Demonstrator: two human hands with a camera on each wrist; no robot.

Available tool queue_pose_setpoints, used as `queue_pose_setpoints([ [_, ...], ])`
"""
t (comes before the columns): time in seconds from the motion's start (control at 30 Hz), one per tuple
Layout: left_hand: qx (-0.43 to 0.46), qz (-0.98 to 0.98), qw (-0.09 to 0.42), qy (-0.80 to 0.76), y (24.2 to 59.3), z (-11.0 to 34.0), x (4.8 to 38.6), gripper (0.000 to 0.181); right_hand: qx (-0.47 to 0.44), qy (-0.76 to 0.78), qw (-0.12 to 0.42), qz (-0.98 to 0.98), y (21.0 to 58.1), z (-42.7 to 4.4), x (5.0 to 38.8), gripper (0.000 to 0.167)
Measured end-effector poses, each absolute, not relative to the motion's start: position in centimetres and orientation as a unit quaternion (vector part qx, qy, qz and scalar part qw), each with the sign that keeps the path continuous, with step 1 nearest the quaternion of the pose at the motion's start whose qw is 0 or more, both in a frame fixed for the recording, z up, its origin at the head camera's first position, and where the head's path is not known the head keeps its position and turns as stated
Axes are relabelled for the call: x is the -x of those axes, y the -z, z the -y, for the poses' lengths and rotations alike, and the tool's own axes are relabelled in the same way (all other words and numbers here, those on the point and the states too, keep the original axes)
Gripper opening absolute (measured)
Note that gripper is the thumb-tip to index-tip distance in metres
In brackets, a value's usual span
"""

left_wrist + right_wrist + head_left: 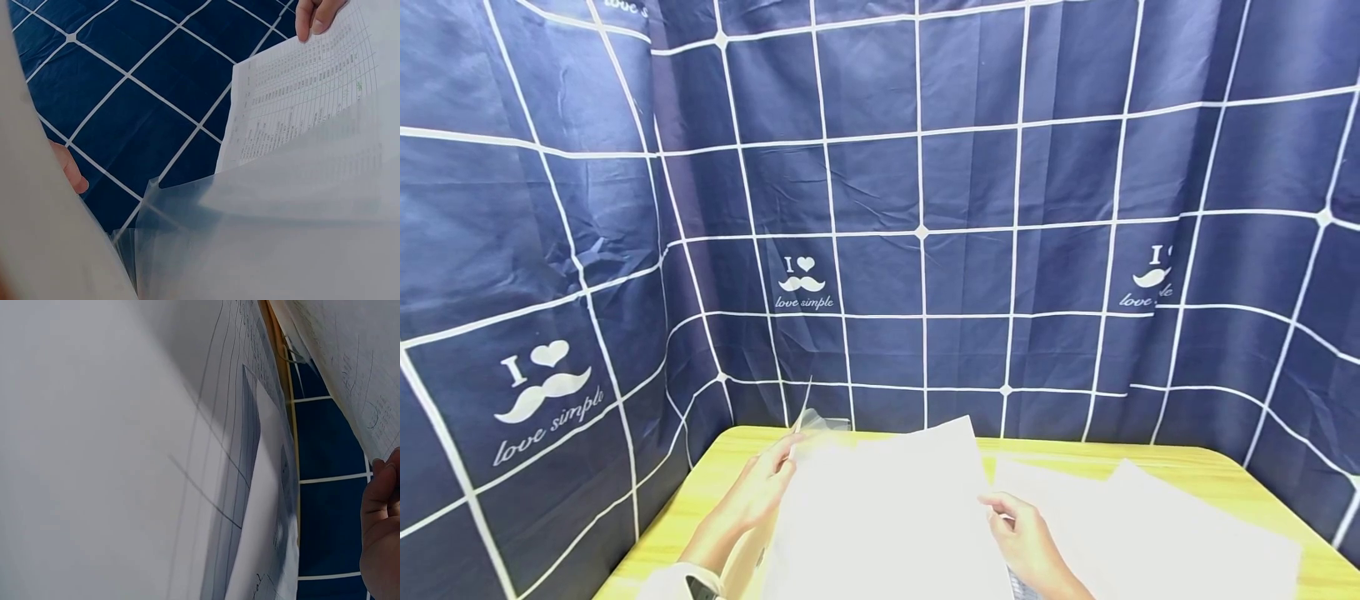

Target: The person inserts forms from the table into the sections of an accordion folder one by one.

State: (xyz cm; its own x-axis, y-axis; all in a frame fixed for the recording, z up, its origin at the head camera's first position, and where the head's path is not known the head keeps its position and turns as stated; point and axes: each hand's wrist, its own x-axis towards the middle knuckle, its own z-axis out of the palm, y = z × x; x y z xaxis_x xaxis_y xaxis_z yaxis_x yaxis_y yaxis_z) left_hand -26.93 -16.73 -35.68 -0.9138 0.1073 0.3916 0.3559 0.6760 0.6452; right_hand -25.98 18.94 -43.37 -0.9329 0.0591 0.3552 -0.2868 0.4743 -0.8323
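A printed paper sheet (pixel 917 500) stands tilted in front of me, washed out by glare in the head view. In the left wrist view, rows of ruled text cover this sheet (pixel 294 94), and its lower part lies behind a clear plastic sleeve (pixel 262 250). My right hand (pixel 1026 537) pinches the sheet's right edge between thumb and fingers. At the left, my left hand (pixel 763 483) grips the edge of the clear sleeve, thumb toward me. Only one fingertip of that hand shows past a pale cover in the left wrist view.
More white papers (pixel 1195 533) lie overlapping on the right of the yellow wooden table (pixel 715 467). In the right wrist view, ruled pages (pixel 219 456) with handwriting fill the left side. A dark blue checked curtain (pixel 970 192) surrounds the table at the back and sides.
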Motion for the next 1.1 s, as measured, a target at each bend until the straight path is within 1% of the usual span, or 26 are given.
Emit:
queue_pose_setpoints([
  [0.33, 0.134, 0.901, 0.161, 0.379, 35.67, 16.75, 26.81, 0.037, -0.076, -0.51, 0.176, 0.838, 43.16, -19.1, 25.78, 0.024],
  [1.1, 0.125, 0.906, 0.158, 0.373, 35.58, 17.1, 27.06, 0.038, -0.066, -0.494, 0.164, 0.851, 43.53, -19.48, 25.81, 0.026],
])
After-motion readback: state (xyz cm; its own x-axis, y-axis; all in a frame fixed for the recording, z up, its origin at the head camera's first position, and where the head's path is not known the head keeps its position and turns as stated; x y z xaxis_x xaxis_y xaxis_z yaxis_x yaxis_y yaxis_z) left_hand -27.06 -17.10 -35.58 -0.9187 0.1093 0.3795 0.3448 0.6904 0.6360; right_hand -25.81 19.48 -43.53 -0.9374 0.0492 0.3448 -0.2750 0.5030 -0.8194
